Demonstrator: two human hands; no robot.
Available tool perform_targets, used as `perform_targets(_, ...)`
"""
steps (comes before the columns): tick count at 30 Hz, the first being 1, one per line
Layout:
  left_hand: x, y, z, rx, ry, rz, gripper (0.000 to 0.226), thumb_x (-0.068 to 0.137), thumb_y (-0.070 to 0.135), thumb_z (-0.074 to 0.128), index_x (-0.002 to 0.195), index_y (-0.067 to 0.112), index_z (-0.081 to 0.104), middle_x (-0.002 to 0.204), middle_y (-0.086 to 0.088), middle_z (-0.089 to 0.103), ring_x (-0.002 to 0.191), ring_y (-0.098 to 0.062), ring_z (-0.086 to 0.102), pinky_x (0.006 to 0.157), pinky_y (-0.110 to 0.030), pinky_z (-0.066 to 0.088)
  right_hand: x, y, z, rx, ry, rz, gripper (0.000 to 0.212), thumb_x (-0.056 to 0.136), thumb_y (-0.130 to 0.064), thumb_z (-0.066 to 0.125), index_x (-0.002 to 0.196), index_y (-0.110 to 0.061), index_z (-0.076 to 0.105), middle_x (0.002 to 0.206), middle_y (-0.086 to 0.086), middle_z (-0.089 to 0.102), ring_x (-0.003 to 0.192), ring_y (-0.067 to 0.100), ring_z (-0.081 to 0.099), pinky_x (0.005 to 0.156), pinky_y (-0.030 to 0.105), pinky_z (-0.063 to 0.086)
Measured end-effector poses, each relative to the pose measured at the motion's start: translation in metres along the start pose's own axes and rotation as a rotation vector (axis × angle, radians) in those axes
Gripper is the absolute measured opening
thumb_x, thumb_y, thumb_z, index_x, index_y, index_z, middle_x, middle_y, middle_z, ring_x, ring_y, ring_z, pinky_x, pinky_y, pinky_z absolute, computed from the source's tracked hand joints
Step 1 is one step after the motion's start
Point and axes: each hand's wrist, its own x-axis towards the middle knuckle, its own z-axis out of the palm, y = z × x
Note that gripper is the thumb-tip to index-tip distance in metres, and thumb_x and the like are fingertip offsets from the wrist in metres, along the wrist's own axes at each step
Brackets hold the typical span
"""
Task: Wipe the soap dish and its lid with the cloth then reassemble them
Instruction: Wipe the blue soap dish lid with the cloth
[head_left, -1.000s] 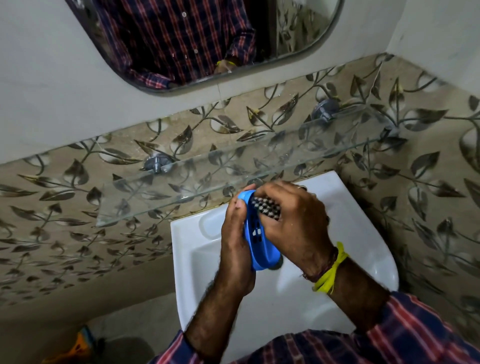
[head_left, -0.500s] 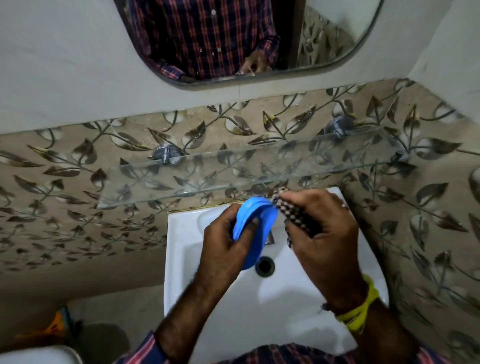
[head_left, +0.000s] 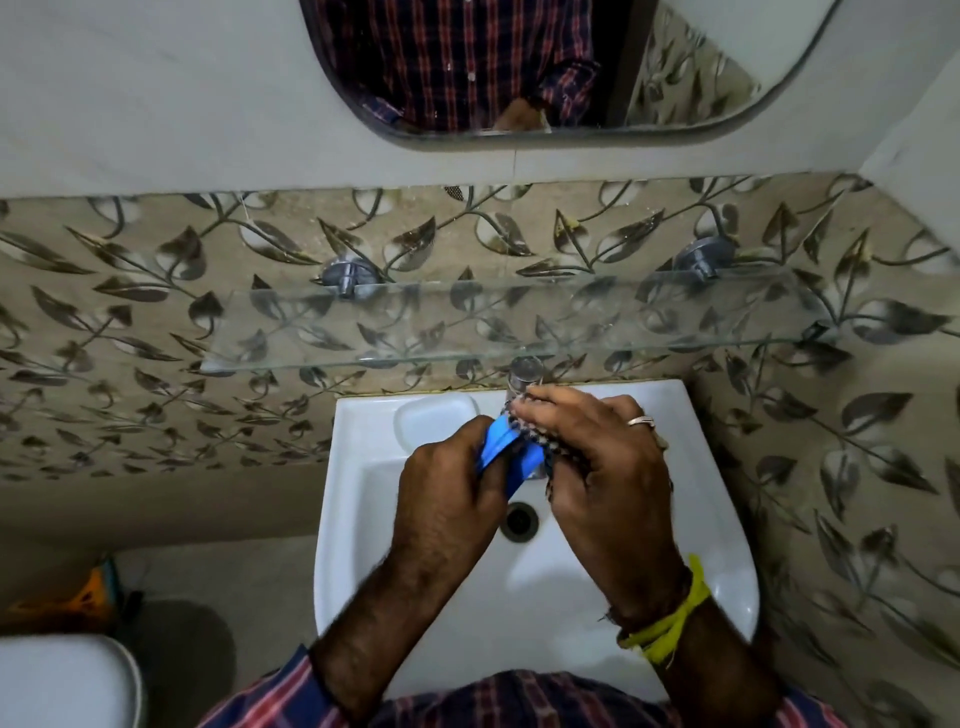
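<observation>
Plaid sleeve cuffs frame the nearest edge, and above them both hands meet over the white ceramic basin (head_left: 675, 545). The left hand (head_left: 447, 499) is clenched around the blue soap dish piece (head_left: 501, 457), glossy moulded plastic. A second ago its slotted face showed; half a second ago a smooth rounded side; now it stands edge-on, so a fresh surface is likely getting wiped and reassembly has not begun. The right hand (head_left: 602, 467) is closed on the checked cloth (head_left: 524, 434), a soft bunched weave pressed against the blue edge. Whether this piece is dish or lid I cannot tell. Beyond, a clear glass shelf (head_left: 363, 332) crosses the leaf-patterned tiles (head_left: 156, 260)
</observation>
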Motion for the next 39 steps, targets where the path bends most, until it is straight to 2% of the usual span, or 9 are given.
perform_targets(5, -0.003, -0.004, -0.003, -0.050, -0.029, 0.031, 0.008, 0.091, 0.018, 0.067, 0.090, 0.011, 0.071, 0.071, -0.001, 0.070, 0.063, -0.023, 0.063, 0.057, -0.024, 0.045, -0.009, -0.004, -0.001, -0.087, -0.042, -0.114, 0.048, 0.079, 0.004, 0.050, 0.116, -0.016, 0.072, 0.124, -0.002, 0.069, 0.093, 0.028, 0.061, 0.077, 0.046, 0.052)
perform_targets(8, -0.004, -0.004, -0.003, -0.064, -0.006, 0.044, 0.021, 0.086, 0.027, 0.059, 0.084, 0.009, 0.069, 0.063, 0.003, 0.063, 0.053, -0.013, 0.054, 0.051, -0.022, 0.042, -0.008, 0.003, -0.002, -0.015, -0.066, -0.104, 0.053, 0.076, 0.007, 0.049, 0.118, -0.016, 0.071, 0.126, -0.002, 0.068, 0.096, 0.029, 0.063, 0.078, 0.046, 0.050)
perform_targets(12, -0.007, -0.009, -0.005, -0.097, -0.027, 0.011, 0.031, 0.087, 0.032, 0.056, 0.088, 0.005, 0.071, 0.069, -0.007, 0.070, 0.062, -0.029, 0.062, 0.058, -0.041, 0.053, -0.011, 0.001, 0.004, 0.024, -0.052, -0.039, 0.054, 0.074, 0.010, 0.051, 0.117, -0.014, 0.072, 0.125, -0.001, 0.069, 0.097, 0.021, 0.058, 0.080, 0.045, 0.052)
perform_targets(16, -0.009, -0.011, -0.007, -0.111, 0.024, 0.045, 0.026, 0.085, 0.029, 0.057, 0.083, 0.007, 0.069, 0.065, -0.002, 0.067, 0.057, -0.027, 0.060, 0.053, -0.031, 0.046, -0.014, 0.001, 0.005, 0.018, -0.070, -0.174, 0.048, 0.083, 0.002, 0.048, 0.119, -0.020, 0.071, 0.128, -0.006, 0.067, 0.092, 0.024, 0.057, 0.078, 0.043, 0.051)
perform_targets(20, -0.012, -0.008, -0.006, -0.135, 0.052, 0.004, 0.033, 0.089, 0.037, 0.060, 0.076, 0.007, 0.063, 0.057, 0.000, 0.058, 0.053, -0.021, 0.053, 0.050, -0.038, 0.045, -0.018, 0.017, 0.006, 0.212, -0.015, 0.048, 0.056, 0.067, 0.014, 0.049, 0.114, -0.006, 0.072, 0.122, 0.005, 0.070, 0.107, 0.015, 0.060, 0.086, 0.049, 0.051)
perform_targets(25, -0.012, -0.013, -0.005, -0.147, 0.031, 0.031, 0.028, 0.088, 0.029, 0.058, 0.082, 0.004, 0.067, 0.064, -0.009, 0.065, 0.060, -0.033, 0.060, 0.055, -0.047, 0.051, -0.019, 0.005, 0.009, 0.191, -0.033, -0.094, 0.053, 0.077, 0.008, 0.048, 0.119, -0.016, 0.071, 0.128, -0.004, 0.066, 0.099, 0.020, 0.057, 0.086, 0.037, 0.050)
perform_targets(29, -0.015, -0.010, -0.004, -0.174, 0.051, -0.013, 0.030, 0.089, 0.035, 0.062, 0.078, 0.007, 0.065, 0.061, -0.006, 0.062, 0.057, -0.025, 0.055, 0.054, -0.043, 0.047, -0.021, 0.018, 0.006, 0.284, -0.001, 0.029, 0.054, 0.070, 0.019, 0.053, 0.114, -0.006, 0.071, 0.122, 0.004, 0.069, 0.112, 0.006, 0.057, 0.088, 0.051, 0.050)
perform_targets(33, -0.015, -0.013, -0.003, -0.217, 0.036, -0.027, 0.028, 0.088, 0.032, 0.063, 0.081, 0.005, 0.067, 0.066, -0.010, 0.066, 0.062, -0.032, 0.060, 0.058, -0.047, 0.050, -0.022, 0.010, 0.010, 0.215, 0.003, -0.099, 0.057, 0.073, 0.013, 0.050, 0.118, -0.014, 0.071, 0.128, -0.003, 0.067, 0.106, 0.013, 0.058, 0.089, 0.035, 0.049)
perform_targets(39, -0.018, -0.010, -0.007, -0.275, 0.060, -0.053, 0.032, 0.088, 0.034, 0.065, 0.082, 0.002, 0.067, 0.066, -0.016, 0.065, 0.062, -0.035, 0.059, 0.059, -0.051, 0.050, -0.026, 0.016, 0.010, 0.295, 0.012, 0.037, 0.045, 0.078, 0.013, 0.058, 0.115, -0.009, 0.071, 0.122, 0.001, 0.070, 0.110, 0.007, 0.059, 0.090, 0.050, 0.050)
